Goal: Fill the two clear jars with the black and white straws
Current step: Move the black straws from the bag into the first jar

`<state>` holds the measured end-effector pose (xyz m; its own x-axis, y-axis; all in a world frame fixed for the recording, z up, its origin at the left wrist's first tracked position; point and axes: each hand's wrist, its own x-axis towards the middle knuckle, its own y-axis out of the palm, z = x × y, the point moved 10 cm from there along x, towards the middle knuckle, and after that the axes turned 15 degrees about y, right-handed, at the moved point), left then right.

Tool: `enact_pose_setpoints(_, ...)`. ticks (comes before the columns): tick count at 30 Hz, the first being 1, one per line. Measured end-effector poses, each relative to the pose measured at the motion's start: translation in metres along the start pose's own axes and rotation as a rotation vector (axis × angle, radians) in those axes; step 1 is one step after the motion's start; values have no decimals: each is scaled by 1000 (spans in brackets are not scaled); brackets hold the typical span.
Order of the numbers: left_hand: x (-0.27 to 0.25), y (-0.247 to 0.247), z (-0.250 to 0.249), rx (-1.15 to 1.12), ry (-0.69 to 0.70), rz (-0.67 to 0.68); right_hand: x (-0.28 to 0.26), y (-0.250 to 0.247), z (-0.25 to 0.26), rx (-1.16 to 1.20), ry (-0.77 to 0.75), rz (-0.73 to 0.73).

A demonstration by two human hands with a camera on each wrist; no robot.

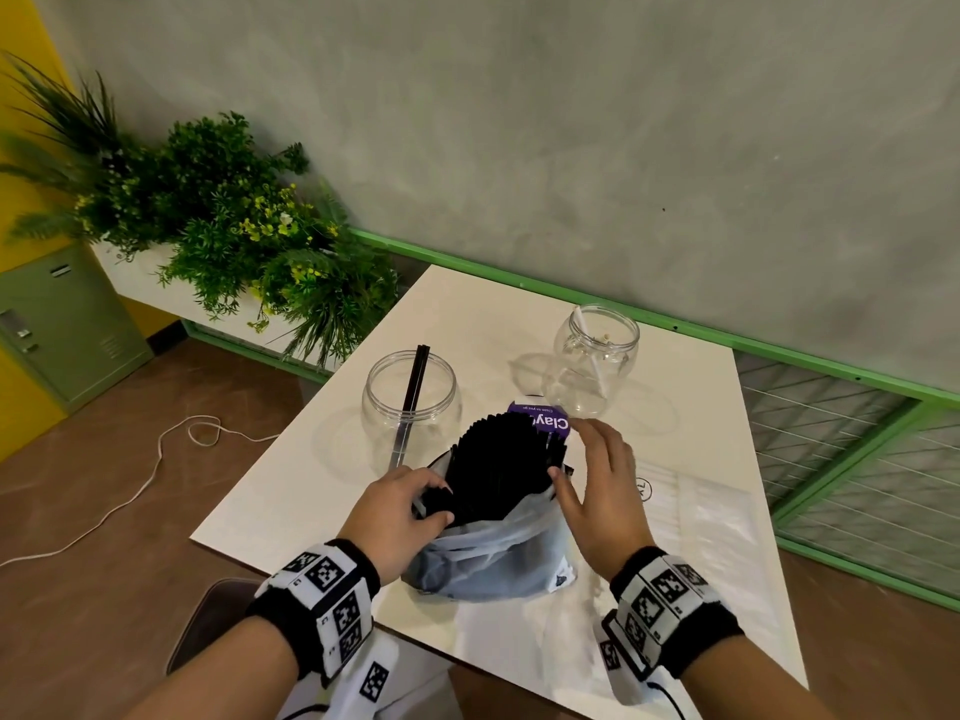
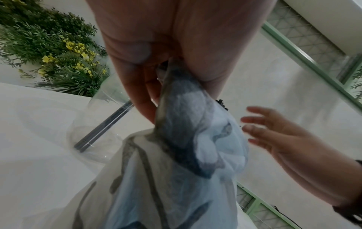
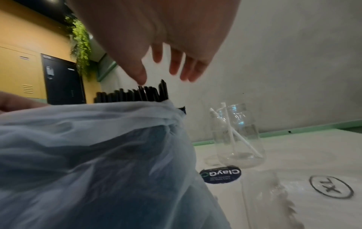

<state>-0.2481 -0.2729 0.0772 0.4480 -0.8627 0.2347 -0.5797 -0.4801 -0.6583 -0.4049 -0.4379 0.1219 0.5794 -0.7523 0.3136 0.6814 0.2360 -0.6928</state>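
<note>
A pale translucent bag [image 1: 493, 553] stands on the white table [image 1: 737, 605] with a bundle of black straws [image 1: 498, 465] sticking out of its mouth. My left hand [image 1: 434, 504] pinches the bag's rim [image 2: 172, 80] on the left side. My right hand [image 1: 574, 454] hovers open at the bundle's right, thumb tip touching the black straws [image 3: 141, 95]. Behind the bag, the left clear jar [image 1: 410, 407] holds a few black straws [image 1: 414, 379]. The right clear jar [image 1: 595, 361] holds white straws [image 3: 231, 131].
A purple label [image 1: 550, 422] lies behind the bag. A clear flat packet marked XL [image 3: 331, 186] lies on the table's right part. Plants [image 1: 218, 210] stand at the back left and a green rail [image 1: 779, 350] runs along the wall. A cord [image 1: 156, 459] trails on the floor.
</note>
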Motion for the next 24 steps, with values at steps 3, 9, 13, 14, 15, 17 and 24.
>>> enact_pose_setpoints(3, -1, 1, -1, -1, 11, 9, -35, 0, 45, 12, -299, -4)
enact_pose_setpoints(9, -1, 3, -1, -3, 15, 11, -66, 58, 58, -274, -404, 378)
enact_pose_setpoints(13, -2, 1, -1, -5, -9, -13, -71, 74, 46, -482, -392, 466)
enact_pose_setpoints(14, -2, 1, -1, -18, -14, -22, -72, 78, 44, -542, -408, 459)
enact_pose_setpoints(15, -3, 1, -2, -42, -22, -26, -72, 80, 41, -590, -422, 436)
enact_pose_setpoints(17, -5, 6, -3, -122, -50, 10, -71, 85, 38, -646, -453, 375)
enact_pose_setpoints(24, -13, 30, -8, -3, -26, 301, -66, 84, 30, -516, -357, 331)
